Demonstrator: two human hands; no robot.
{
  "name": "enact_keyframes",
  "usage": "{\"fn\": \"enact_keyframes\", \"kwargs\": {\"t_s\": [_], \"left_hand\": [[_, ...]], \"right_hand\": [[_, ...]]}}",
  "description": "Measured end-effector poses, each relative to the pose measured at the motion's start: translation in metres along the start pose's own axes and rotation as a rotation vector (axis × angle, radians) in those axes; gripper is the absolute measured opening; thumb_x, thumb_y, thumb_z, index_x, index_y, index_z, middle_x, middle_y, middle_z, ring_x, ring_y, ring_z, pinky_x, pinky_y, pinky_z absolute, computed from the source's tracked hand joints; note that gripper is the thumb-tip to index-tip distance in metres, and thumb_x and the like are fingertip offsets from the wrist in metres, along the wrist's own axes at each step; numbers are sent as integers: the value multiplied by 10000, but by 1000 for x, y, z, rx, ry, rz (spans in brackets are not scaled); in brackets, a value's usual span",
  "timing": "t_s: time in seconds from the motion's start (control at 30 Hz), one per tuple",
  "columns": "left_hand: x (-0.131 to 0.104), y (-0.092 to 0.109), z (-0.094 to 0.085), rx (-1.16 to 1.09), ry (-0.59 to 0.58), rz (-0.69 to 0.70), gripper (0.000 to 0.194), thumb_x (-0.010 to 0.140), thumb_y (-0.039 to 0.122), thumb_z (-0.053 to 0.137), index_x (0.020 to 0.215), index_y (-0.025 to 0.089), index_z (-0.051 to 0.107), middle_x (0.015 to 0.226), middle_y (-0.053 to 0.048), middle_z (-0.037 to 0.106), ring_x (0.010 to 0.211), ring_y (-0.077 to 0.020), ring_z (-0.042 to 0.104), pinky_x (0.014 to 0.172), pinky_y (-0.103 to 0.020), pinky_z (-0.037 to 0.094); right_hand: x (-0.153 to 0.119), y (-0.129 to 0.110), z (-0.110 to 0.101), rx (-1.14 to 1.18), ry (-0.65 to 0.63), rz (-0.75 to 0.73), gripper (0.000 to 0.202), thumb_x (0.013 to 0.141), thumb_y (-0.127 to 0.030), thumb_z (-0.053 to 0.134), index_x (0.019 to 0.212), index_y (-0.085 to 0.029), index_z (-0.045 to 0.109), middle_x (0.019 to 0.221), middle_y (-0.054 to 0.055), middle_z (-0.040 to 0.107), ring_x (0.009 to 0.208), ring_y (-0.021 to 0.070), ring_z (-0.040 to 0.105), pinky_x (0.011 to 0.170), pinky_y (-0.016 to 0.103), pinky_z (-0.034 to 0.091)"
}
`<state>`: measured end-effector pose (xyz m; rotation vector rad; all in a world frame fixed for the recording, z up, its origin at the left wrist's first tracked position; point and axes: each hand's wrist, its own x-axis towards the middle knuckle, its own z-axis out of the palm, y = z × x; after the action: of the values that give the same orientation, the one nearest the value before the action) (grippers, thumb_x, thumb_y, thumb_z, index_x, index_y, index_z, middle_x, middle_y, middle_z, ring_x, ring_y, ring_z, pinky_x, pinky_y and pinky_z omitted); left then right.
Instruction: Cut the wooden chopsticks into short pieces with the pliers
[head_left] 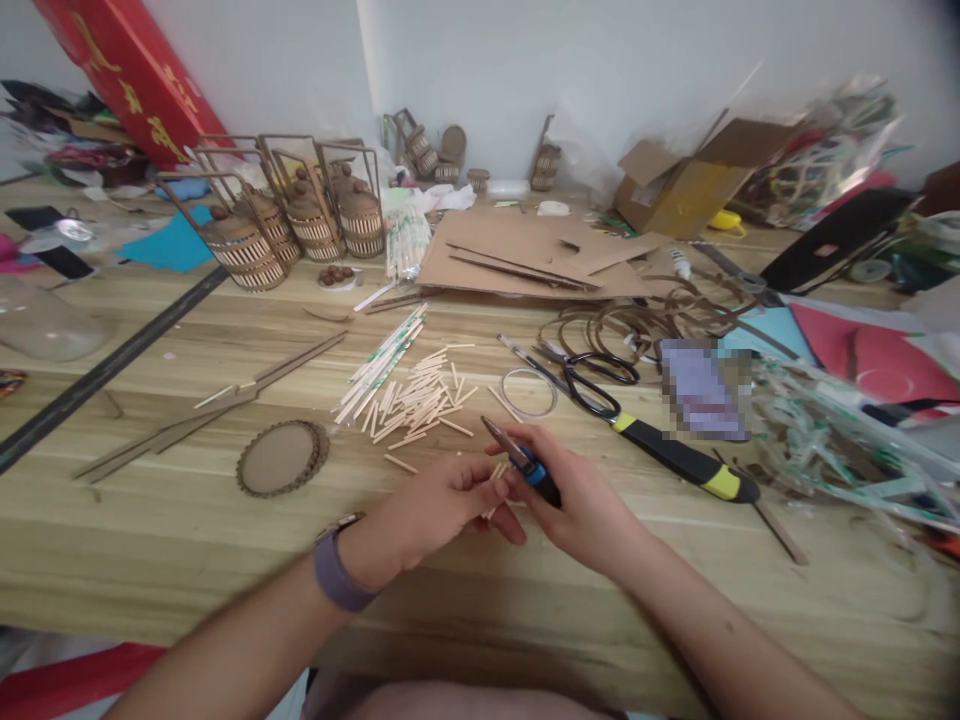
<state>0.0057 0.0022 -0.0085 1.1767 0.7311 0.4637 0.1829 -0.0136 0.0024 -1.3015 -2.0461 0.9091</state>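
My left hand (442, 505), with a purple strap on its wrist, is closed around a few short wooden sticks (495, 478). Against it, my right hand (574, 490) grips blue-and-black pliers (532, 470), whose metal jaws point up and left. The right fingertips meet the left hand's at the sticks, and some of the sticks are hidden by fingers. Just beyond the hands lies a loose pile of short cut sticks (427, 395). Beside that pile are longer sticks in green-printed paper wrappers (382, 360). A round cardboard disc with a scalloped rim (281, 458) rests to the left.
Several lidded miniature baskets with tall handles (300, 225) stand at the back left. Flat cardboard (517, 250) lies behind the sticks. Black-handled scissors (600, 375), a utility knife with yellow-green ends (682, 460) and a ring (529, 392) are on the right, near coiled brown strips (660, 310).
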Motion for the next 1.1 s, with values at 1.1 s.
{"fn": "enact_keyframes", "kwargs": {"t_s": [1.1], "left_hand": [[2, -3, 15, -422, 284, 97, 147, 706, 231, 693, 834, 171, 654, 910, -32, 674, 859, -178, 567, 778, -279, 436]], "right_hand": [[-3, 3, 22, -369, 255, -222, 472, 788, -241, 681, 1216, -189, 488, 1165, 154, 487, 992, 281, 617, 846, 457, 555]]}}
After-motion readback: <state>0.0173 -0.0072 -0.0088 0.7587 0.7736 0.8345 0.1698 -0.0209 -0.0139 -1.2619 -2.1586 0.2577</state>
